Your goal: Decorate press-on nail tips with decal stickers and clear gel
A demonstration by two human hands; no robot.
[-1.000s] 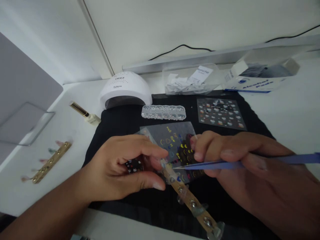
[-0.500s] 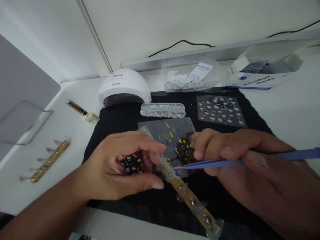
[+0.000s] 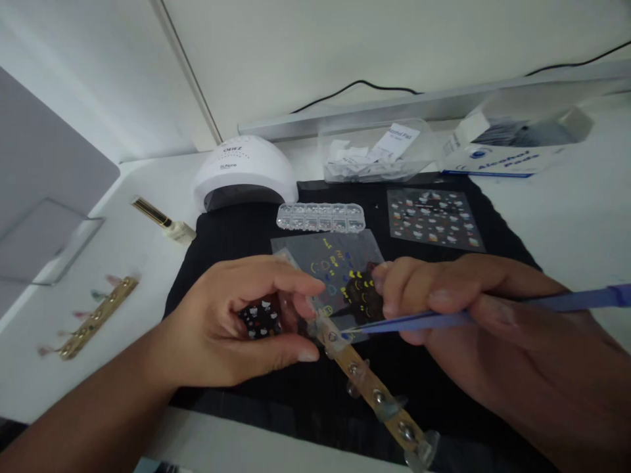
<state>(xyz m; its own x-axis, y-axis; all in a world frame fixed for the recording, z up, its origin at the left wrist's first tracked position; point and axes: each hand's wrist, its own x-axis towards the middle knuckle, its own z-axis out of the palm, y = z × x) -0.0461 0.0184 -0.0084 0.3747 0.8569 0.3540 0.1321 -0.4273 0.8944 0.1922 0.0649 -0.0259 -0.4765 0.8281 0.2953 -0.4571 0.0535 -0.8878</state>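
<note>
Tweezers [image 3: 444, 320] edged left onto the nail strip [image 3: 374, 394] — sticker sheet [image 3: 340, 263] behind.

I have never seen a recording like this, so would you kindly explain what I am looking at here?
This is one view, from a camera worn on a person's head, looking down at their bare hands over a black mat. The left hand steadies a wooden strip carrying clear nail tips. The right hand holds blue tweezers, tips at the strip's upper end. Around them lie sticker sheets, a clear bead box, a white nail lamp and a second strip.
</note>
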